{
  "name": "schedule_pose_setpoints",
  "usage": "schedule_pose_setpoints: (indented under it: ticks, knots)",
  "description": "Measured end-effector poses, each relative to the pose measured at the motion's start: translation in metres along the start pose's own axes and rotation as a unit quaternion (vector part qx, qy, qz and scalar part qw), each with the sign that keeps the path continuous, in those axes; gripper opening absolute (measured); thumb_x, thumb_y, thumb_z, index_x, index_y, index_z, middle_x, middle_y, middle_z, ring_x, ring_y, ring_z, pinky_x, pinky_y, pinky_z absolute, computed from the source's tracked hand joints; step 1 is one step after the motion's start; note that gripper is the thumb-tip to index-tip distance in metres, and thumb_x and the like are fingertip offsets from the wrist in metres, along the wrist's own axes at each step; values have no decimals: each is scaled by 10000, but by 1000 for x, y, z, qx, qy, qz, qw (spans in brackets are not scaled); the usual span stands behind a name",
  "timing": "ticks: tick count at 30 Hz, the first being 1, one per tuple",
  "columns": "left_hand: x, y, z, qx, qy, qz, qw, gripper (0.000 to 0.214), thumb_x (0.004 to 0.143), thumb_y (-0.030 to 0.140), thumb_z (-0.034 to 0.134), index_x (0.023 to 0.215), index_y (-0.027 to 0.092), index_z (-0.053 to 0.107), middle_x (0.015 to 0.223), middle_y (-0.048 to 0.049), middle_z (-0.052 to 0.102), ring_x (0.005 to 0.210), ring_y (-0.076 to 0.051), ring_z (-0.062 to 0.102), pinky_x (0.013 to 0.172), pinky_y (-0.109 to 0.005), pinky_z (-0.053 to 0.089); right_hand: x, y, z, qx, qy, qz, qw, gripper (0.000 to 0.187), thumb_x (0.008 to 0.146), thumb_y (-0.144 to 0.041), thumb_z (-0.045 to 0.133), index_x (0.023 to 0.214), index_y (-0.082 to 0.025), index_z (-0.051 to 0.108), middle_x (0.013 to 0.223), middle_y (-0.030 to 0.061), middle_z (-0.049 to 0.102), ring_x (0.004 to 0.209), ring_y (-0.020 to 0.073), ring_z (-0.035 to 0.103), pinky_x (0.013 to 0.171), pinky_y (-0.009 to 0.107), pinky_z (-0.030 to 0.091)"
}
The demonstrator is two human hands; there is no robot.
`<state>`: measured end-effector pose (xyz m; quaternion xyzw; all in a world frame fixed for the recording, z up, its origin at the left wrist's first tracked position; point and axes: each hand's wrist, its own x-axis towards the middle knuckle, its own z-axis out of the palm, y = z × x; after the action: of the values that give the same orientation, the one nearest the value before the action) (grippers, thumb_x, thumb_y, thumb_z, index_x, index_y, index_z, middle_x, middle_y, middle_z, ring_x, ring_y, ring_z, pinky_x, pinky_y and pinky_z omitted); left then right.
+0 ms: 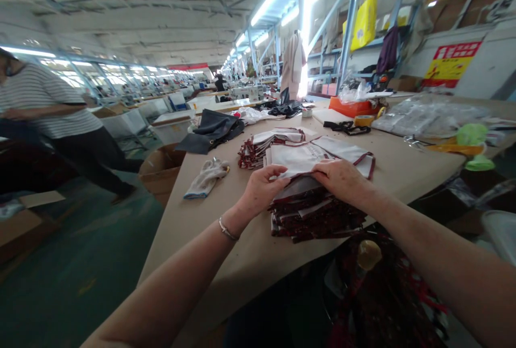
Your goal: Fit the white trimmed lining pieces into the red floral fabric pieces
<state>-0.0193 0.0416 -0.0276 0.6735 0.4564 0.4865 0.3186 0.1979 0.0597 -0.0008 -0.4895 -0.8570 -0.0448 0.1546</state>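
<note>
The top piece [296, 161] is a flat white panel of cloth. It lies on a pile [318, 213] of dark red patterned pieces at the near edge of the bench [193, 229], right in front of the person. Its long side runs across the person's front from one hand to the other, and its near edge faces the body.

The left hand [262, 186] comes in from the lower left with the wrist bent. Its fingers curl over the near left corner, and this grip is pinched on the cloth. The right hand [342, 178] lies palm down on the near right corner with its thumb turned inward. I cannot tell whether its grip closes under the edge or only presses on it. A thin bracelet [228, 229] sits on the left wrist.

The cloth is pale and slightly creased. The pile beneath it is ragged at the sides, with white layers showing between the red ones.

Just beyond it, a white piece with dark red trim [355, 154] spreads to the right. A second stack [258, 149] sits to the left. A crumpled white glove [205, 176] lies well to the left, with a dark grey garment [212, 128] behind it. On the far right are an orange tray [350, 106], a tape roll [364, 120] and clear plastic bags [427, 114]. A person in a striped shirt [44, 100] stands off the bench at the far left.
</note>
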Motion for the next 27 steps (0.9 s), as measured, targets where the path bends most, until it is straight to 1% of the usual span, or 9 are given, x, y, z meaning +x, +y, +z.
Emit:
schedule_pose_setpoints:
  ticks: [3,6,11,14,16,19,21,24,27]
  knots:
    - [1,-6,3,-20,-23,-17,999,421,677,337,726,1036,126,666,915,-57,691,732,-130,620,673,-253,510,1,0,0,4,-4,3,1000,290,936,-277,433,939,-194,711,931,71,700,910,216,635,799,296,412]
    - [1,-9,4,-2,-28,1,1000,466,652,338,747,1061,131,663,932,-60,692,765,-145,629,699,-263,517,2,1,0,7,-9,6,1000,296,937,-287,429,950,-203,713,929,67,700,908,216,635,800,297,414]
    - [1,-7,4,62,5,5,998,298,724,281,657,976,129,701,860,-49,710,688,-132,624,641,-237,505,3,-1,2,-3,-17,4,1000,298,935,-290,426,948,-211,713,917,66,701,902,222,638,798,307,417]
    - [2,-4,4,100,3,18,995,195,768,209,568,866,141,722,778,-28,718,688,-135,634,638,-226,494,0,-3,2,-12,-26,5,1000,313,939,-292,412,909,-204,711,890,70,699,869,224,643,774,314,426]
    - [2,-2,5,136,6,30,990,208,765,147,524,812,158,726,748,-16,720,704,-140,641,653,-229,491,-1,-7,1,-1,-11,-7,1000,308,925,-374,457,992,-193,697,948,85,695,904,240,640,795,327,438]
    - [4,4,9,177,22,47,983,231,725,90,523,794,181,724,772,-5,730,726,-146,646,697,-242,497,3,-22,-5,28,33,-47,998,472,880,-504,514,1210,-181,608,1120,110,658,1027,270,611,883,358,437]
    - [6,9,11,189,37,58,980,225,716,85,534,790,189,719,782,-3,730,721,-147,644,715,-252,498,10,-35,-9,14,32,-55,998,410,897,-447,495,1199,-196,611,1115,108,658,1034,276,609,887,371,438]
    - [11,18,12,208,61,84,973,208,726,88,531,780,195,702,782,-1,718,730,-150,638,733,-262,492,22,-47,-11,-54,6,-42,998,268,900,-310,471,1031,-194,675,969,115,680,957,289,632,801,372,461]
    - [11,21,8,250,70,128,957,191,735,89,520,768,198,673,793,-13,700,769,-161,632,758,-274,484,29,-38,-8,-122,-3,-18,992,269,891,-180,422,972,-165,678,979,148,677,954,298,639,748,359,467]
